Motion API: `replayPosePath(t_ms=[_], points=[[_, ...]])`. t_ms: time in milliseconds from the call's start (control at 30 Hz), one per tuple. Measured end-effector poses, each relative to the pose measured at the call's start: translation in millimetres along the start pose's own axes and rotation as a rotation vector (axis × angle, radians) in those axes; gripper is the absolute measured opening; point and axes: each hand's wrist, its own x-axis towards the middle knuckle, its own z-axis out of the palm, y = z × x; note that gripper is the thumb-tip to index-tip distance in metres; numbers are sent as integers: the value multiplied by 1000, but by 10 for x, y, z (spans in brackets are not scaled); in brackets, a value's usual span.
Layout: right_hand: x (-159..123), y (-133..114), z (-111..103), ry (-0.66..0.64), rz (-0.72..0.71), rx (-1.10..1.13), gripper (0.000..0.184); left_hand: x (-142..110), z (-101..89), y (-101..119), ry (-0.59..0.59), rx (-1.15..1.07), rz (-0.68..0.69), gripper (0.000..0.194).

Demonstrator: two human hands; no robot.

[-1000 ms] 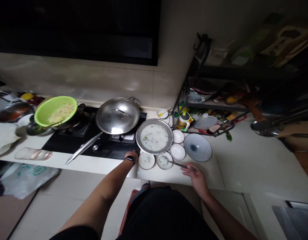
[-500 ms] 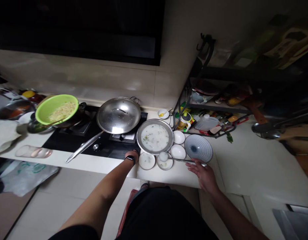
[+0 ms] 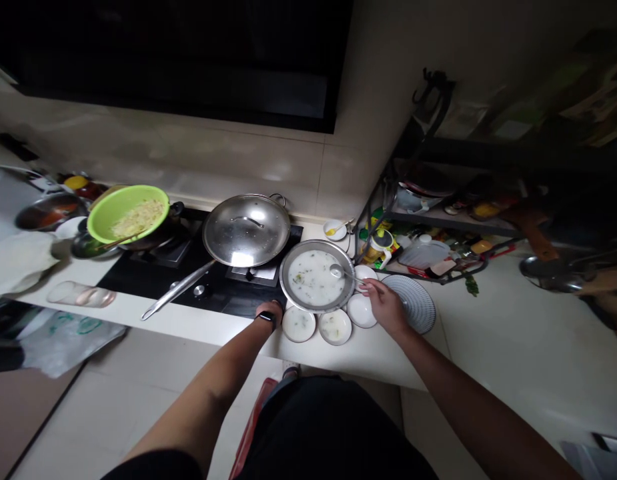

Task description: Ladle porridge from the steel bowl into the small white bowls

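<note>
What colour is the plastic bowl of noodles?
The plastic bowl is lime green; head view shows it best.

Lidded SS wok [image 3: 246,231] + green basin [image 3: 128,213]

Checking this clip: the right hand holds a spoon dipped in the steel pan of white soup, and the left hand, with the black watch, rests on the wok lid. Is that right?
No: the left hand is at the rim of the steel pan, not on the lid, as the head view shows. The right hand does hold the spoon dipped in the soup.
</note>
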Motion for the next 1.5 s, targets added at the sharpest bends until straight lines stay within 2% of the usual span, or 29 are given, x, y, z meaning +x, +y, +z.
replayPosePath(t_ms=[100, 200, 333, 433, 500, 633, 767, 900, 1000, 1067, 1200, 1267, 1367, 1500], points=[[25, -140, -83, -132, -359, -261, 33, 2, -7, -2, -26, 20, -16, 49], [-17, -275, -163, -235, -580, -453, 36, -5, -18, 1, -33, 18, -16, 48], [-104, -282, -110, -332, -722, -594, 42, -15, -21, 9, -33, 34, -25, 48], [-176, -209, -79, -375, -735, -594, 43, -19, -23, 13, -31, 41, -32, 48], [-269, -188, -142, -341, -688, -544, 41, -21, -27, 15, -35, 38, -26, 48], [-623, -239, -426, -222, -529, -387, 36, -27, -36, 18, -41, 30, -19, 48], [-1038, -247, -620, -259, -392, -321, 33, -35, -51, 23, -42, 47, -19, 47], [-1284, -92, -562, -376, -384, -281, 35, -33, -60, 23, -63, 60, -29, 47], [-1373, 75, -433, -377, -298, -224, 32, -26, -49, 13, -47, 46, -27, 46], [-1411, 170, -342, -301, -121, -123, 35, -20, -35, 4, -28, 33, -33, 46], [-1421, 276, -217, -4, 374, 195, 61, -5, -13, -9, -25, 32, -28, 46], [-1390, 295, -205, 96, 535, 344, 69, 2, -7, -9, -28, 42, -23, 47], [-1343, 306, -245, 168, 640, 475, 71, 10, -2, -6, -44, 61, -29, 48], [-1319, 280, -340, 204, 647, 533, 67, -1, -8, -6, -41, 67, -12, 51]])
